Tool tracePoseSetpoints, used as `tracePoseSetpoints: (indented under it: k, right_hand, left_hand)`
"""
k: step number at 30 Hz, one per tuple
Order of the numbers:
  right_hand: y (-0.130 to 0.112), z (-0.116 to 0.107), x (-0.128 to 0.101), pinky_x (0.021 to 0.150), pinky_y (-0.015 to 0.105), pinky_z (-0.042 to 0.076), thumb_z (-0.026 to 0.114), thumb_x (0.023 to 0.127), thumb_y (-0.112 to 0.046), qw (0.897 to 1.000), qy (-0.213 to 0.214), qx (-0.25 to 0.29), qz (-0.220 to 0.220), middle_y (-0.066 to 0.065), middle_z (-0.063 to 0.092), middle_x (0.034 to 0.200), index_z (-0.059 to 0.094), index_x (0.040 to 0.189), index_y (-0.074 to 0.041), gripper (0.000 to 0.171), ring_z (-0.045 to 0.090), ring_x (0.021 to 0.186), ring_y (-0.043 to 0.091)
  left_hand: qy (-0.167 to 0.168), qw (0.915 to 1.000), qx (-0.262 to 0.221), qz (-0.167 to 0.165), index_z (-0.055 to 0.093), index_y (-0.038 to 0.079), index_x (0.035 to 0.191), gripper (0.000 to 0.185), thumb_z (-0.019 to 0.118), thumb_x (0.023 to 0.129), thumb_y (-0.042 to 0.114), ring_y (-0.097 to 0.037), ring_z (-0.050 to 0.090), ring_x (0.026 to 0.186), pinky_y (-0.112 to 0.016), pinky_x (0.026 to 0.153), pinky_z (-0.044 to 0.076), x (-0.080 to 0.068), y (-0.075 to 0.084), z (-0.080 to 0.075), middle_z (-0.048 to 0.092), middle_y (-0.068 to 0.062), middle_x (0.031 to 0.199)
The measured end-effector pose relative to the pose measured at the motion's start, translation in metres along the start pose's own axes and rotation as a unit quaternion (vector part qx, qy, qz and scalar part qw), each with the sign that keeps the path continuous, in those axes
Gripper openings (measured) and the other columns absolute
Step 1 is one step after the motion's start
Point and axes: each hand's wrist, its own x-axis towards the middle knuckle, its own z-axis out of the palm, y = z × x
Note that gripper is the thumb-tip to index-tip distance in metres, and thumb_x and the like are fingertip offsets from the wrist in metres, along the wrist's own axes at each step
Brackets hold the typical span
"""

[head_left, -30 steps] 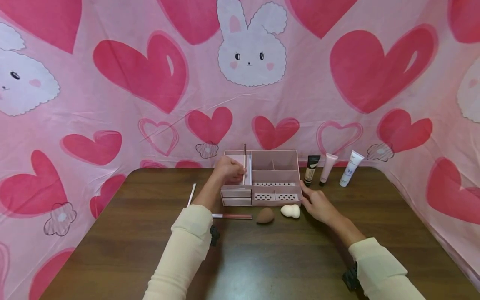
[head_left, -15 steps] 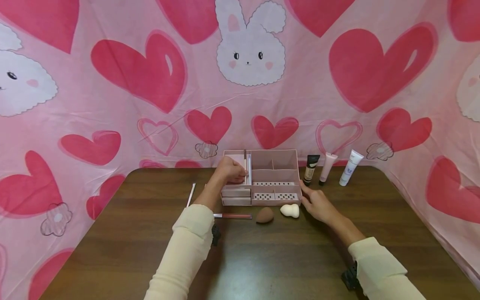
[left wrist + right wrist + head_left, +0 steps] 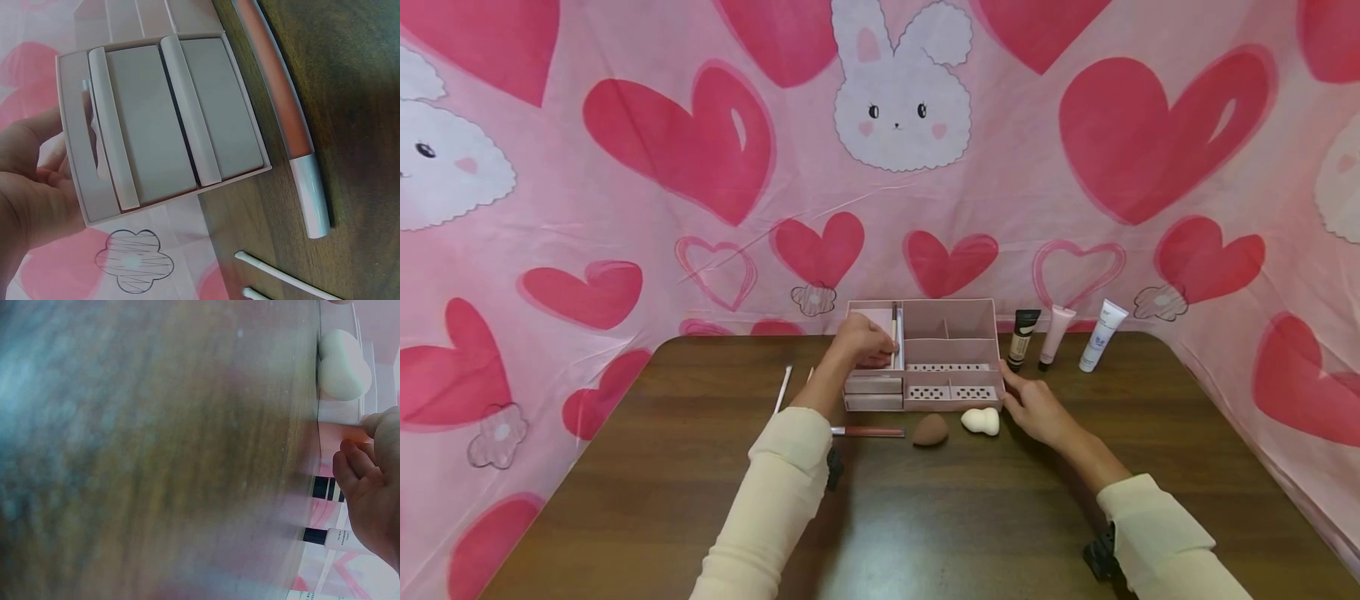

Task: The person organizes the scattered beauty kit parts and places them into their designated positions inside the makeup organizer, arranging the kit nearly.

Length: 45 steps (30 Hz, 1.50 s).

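Note:
A pink compartment organiser [image 3: 951, 333] with small drawers [image 3: 150, 125] stands at the back middle of the dark wooden table [image 3: 925, 517]. My left hand [image 3: 861, 342] [image 3: 31, 187] reaches over its left compartment and pinches a thin brush [image 3: 895, 329] that stands upright against the divider. My right hand [image 3: 1030, 404] [image 3: 375, 481] rests with relaxed fingers against the organiser's right front corner. In front of the organiser lie a pink lip gloss tube [image 3: 868, 432] [image 3: 281, 106], a brown sponge [image 3: 930, 430] and a white sponge [image 3: 981, 421] [image 3: 342, 365].
Three tubes stand right of the organiser: a black-capped one [image 3: 1022, 337], a pink one [image 3: 1056, 336] and a white one [image 3: 1101, 335]. Thin white sticks [image 3: 783, 388] [image 3: 287, 278] lie left of it. A pink heart-print cloth [image 3: 700, 208] hangs behind and beside the table.
The thin brush in my left hand has sunk lower into the left compartment. My right hand has stayed at the organiser's corner.

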Motion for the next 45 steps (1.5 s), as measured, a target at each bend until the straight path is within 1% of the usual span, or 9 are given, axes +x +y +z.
tracePoseSetpoints:
  k: [6,13,17,19,24,29,38,42,45]
  right_hand:
    - [-0.001,-0.001,0.001,0.086,0.054,0.057,0.062,0.094,0.001,1.0,-0.001,-0.001,0.004,0.037,0.059,0.131,0.042,0.144,0.017,0.056,0.062,0.089,0.027]
    - [-0.001,-0.001,0.001,0.089,0.055,0.058,0.062,0.095,0.001,1.0,-0.007,-0.001,0.006,0.037,0.059,0.132,0.041,0.145,0.017,0.057,0.063,0.092,0.027]
    - [0.0,0.0,0.001,0.087,0.054,0.058,0.062,0.095,0.001,1.0,-0.007,0.0,0.008,0.036,0.058,0.133,0.041,0.145,0.016,0.057,0.064,0.092,0.027]
    - [0.0,0.0,0.001,0.087,0.053,0.058,0.062,0.095,0.001,1.0,-0.008,0.001,0.008,0.036,0.058,0.135,0.041,0.145,0.016,0.057,0.064,0.093,0.027]
    - [-0.001,-0.001,0.0,0.093,0.057,0.057,0.062,0.095,0.0,1.0,-0.009,0.005,0.011,0.036,0.054,0.138,0.041,0.145,0.016,0.056,0.065,0.099,0.029]
    - [-0.001,-0.001,0.0,0.091,0.056,0.057,0.062,0.095,0.001,1.0,-0.009,0.001,0.009,0.036,0.055,0.137,0.041,0.145,0.016,0.057,0.064,0.096,0.028]
    - [-0.003,-0.001,0.0,0.093,0.058,0.056,0.062,0.095,0.0,1.0,-0.01,-0.005,0.011,0.036,0.055,0.137,0.041,0.145,0.016,0.056,0.066,0.099,0.03]
    - [-0.004,-0.001,-0.001,0.096,0.059,0.055,0.062,0.095,0.0,1.0,-0.008,-0.004,0.009,0.037,0.055,0.137,0.042,0.145,0.017,0.056,0.067,0.109,0.036]
    - [-0.004,-0.002,-0.001,0.097,0.059,0.055,0.061,0.095,0.001,1.0,-0.009,-0.001,0.007,0.036,0.053,0.139,0.041,0.145,0.017,0.056,0.066,0.114,0.039]
  left_hand:
    - [0.012,0.9997,0.018,0.014,0.074,-0.014,0.096,0.015,0.072,0.085,-0.004,-0.004,0.057,0.045,-0.016,0.047,0.054,-0.002,0.0,0.0,0.06,0.002,0.051]
    - [0.036,0.9977,0.049,0.031,0.076,-0.013,0.094,0.016,0.075,0.084,-0.001,-0.005,0.057,0.044,-0.017,0.045,0.054,-0.004,-0.002,0.0,0.06,0.001,0.052]
    - [0.038,0.9971,0.056,0.034,0.076,-0.013,0.093,0.016,0.077,0.083,0.0,-0.005,0.058,0.043,-0.018,0.045,0.054,-0.004,-0.003,0.0,0.06,0.001,0.05]
    - [0.036,0.9971,0.056,0.036,0.076,-0.013,0.093,0.017,0.077,0.083,0.0,-0.005,0.058,0.043,-0.018,0.045,0.054,-0.004,-0.003,0.0,0.059,0.001,0.049]
    - [0.029,0.9972,0.055,0.043,0.075,-0.014,0.093,0.017,0.075,0.084,0.0,-0.005,0.058,0.044,-0.019,0.047,0.055,-0.003,-0.005,0.0,0.059,0.001,0.05]
    - [0.023,0.9978,0.047,0.042,0.076,-0.014,0.092,0.016,0.073,0.083,-0.001,-0.006,0.059,0.045,-0.019,0.049,0.057,-0.004,-0.005,0.0,0.061,0.001,0.051]
    - [0.011,0.9973,0.057,0.044,0.075,-0.014,0.093,0.018,0.073,0.083,0.0,-0.005,0.058,0.045,-0.017,0.048,0.055,-0.008,-0.005,-0.002,0.059,0.002,0.049]
    - [-0.005,0.9981,0.043,0.044,0.075,-0.016,0.093,0.018,0.07,0.084,-0.001,-0.006,0.059,0.047,-0.018,0.05,0.056,-0.011,-0.004,-0.004,0.061,0.001,0.051]
    - [-0.016,0.9987,0.023,0.042,0.073,-0.017,0.096,0.018,0.069,0.086,-0.003,-0.006,0.06,0.049,-0.019,0.054,0.058,-0.013,-0.003,-0.005,0.062,0.0,0.053]
